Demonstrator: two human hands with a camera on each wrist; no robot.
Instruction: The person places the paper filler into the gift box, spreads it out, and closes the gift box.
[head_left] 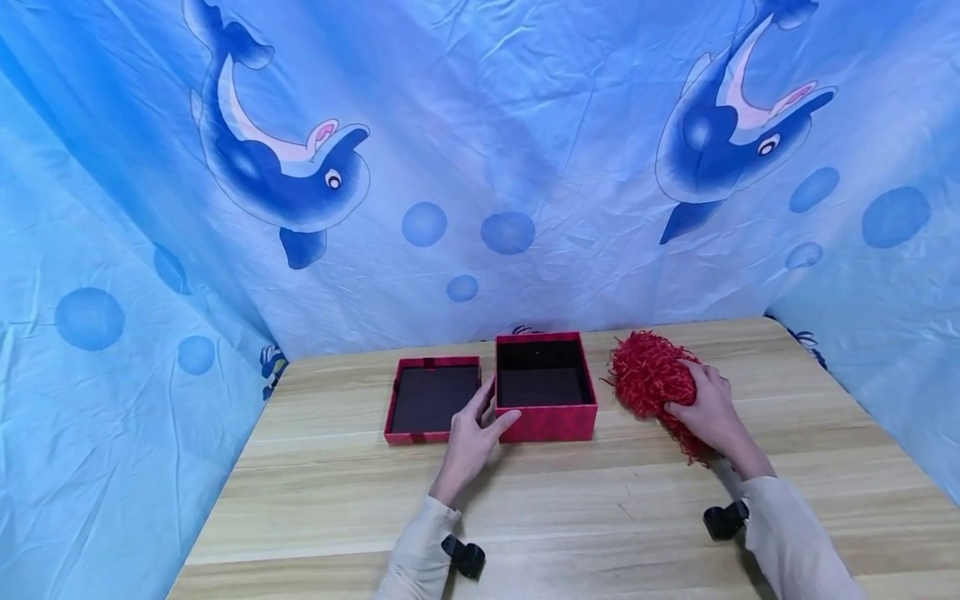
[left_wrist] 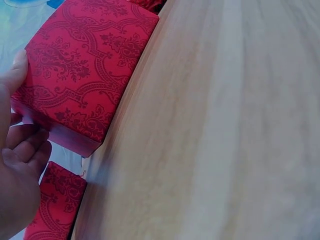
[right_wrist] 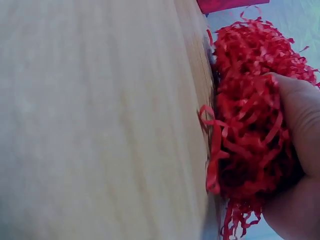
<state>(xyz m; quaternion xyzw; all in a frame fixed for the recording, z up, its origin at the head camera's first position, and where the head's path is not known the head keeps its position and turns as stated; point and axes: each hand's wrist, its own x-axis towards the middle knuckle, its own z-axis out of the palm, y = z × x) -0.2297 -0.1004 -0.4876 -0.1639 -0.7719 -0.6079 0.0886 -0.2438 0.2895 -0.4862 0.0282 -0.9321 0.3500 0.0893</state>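
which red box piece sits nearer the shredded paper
The deep box, with tall patterned walls; it stands between the shredded paper and the shallow piece.

Red shreds (head_left: 647, 377) (a tangled clump) stand near an open red box (head_left: 553, 423).

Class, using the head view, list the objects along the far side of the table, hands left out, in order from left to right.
Shallow red lid, open red box, bundle of red shredded paper.
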